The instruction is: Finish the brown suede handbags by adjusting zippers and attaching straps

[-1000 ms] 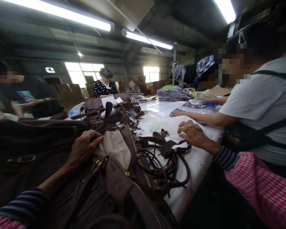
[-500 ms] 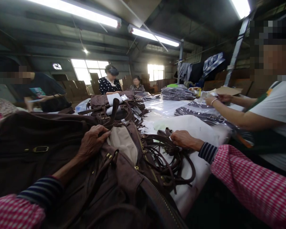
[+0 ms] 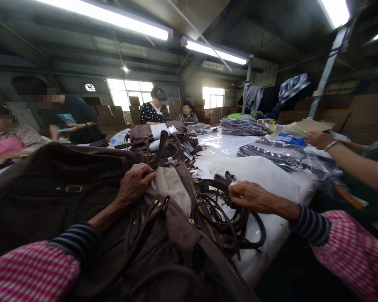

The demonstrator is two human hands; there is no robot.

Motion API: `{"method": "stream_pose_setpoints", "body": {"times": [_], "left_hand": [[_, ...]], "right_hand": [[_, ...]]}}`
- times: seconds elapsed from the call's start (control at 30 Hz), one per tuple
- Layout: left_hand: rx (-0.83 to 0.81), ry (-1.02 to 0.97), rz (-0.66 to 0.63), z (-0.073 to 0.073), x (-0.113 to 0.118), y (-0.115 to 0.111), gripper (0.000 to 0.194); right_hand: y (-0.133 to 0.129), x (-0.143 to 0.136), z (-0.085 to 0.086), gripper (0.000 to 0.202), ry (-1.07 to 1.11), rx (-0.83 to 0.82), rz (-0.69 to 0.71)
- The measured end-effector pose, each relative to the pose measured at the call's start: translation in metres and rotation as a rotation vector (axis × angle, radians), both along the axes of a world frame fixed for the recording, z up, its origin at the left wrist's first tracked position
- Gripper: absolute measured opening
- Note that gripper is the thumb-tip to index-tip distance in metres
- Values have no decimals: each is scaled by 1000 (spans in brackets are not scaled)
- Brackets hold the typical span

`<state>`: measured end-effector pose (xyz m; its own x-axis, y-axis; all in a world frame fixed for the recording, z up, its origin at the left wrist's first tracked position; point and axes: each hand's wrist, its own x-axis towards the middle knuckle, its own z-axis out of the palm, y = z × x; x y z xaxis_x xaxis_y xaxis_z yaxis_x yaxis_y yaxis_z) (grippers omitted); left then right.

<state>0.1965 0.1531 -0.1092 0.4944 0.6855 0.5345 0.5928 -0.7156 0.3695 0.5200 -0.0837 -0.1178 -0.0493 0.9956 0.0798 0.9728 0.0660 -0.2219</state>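
A dark brown bag (image 3: 176, 235) lies in front of me with its zipper open and its beige lining (image 3: 172, 186) showing. My left hand (image 3: 136, 183) is closed at the far edge of that opening, thumb and fingers pinching the brown fabric beside the lining. Over the tangled brown straps (image 3: 239, 228) to the right, my right hand (image 3: 250, 196) is closed with its fingertips at a strap. A bit of white shows by those fingertips, too small to name. More brown bag fabric with a buckle (image 3: 73, 189) spreads to the left, under my left forearm.
Brown bags (image 3: 141, 135) with white tags are piled beyond my hands. Plastic-wrapped bags (image 3: 242, 126) stack farther back on the white-covered table (image 3: 214, 147). At right, a co-worker's hand (image 3: 318, 139) is near a blue packet (image 3: 290, 139). Other people work at the left and back.
The view has swung slightly left. My right hand has come a little lower and nearer over the straps, while my left keeps its hold. The right co-worker's hands have moved away, uncovering the blue packet.
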Motion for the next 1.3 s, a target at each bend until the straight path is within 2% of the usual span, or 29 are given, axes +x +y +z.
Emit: {"method": "stream_pose_setpoints", "body": {"times": [0.07, 0.2, 0.27, 0.33, 0.53, 0.77, 0.97, 1.17, 1.3], "left_hand": [[5, -1, 2, 1, 1, -1, 30], [15, -4, 11, 0, 1, -2, 29], [14, -5, 13, -1, 1, -1, 28], [20, -2, 10, -1, 1, 0, 28], [35, 0, 6, -2, 2, 1, 29], [37, -7, 0, -3, 1, 2, 28], [28, 0, -9, -2, 2, 0, 23], [55, 10, -11, -3, 1, 1, 21], [54, 24, -5, -3, 1, 3, 21]], "right_hand": [[-8, 1, -6, 12, 122, -30, 23], [-16, 10, -15, 11, 412, -78, -33], [-15, 12, -16, 11, 483, -113, -59], [-12, 11, -14, 10, 437, -113, -62], [-6, 3, -2, 12, -35, -81, -76], [-4, 9, 6, 19, -284, -13, -111], [-24, -4, 10, 12, -156, -19, -114], [-54, 1, -6, 13, -86, -58, -192], [-60, 0, -13, 15, -43, -53, -287]]}}
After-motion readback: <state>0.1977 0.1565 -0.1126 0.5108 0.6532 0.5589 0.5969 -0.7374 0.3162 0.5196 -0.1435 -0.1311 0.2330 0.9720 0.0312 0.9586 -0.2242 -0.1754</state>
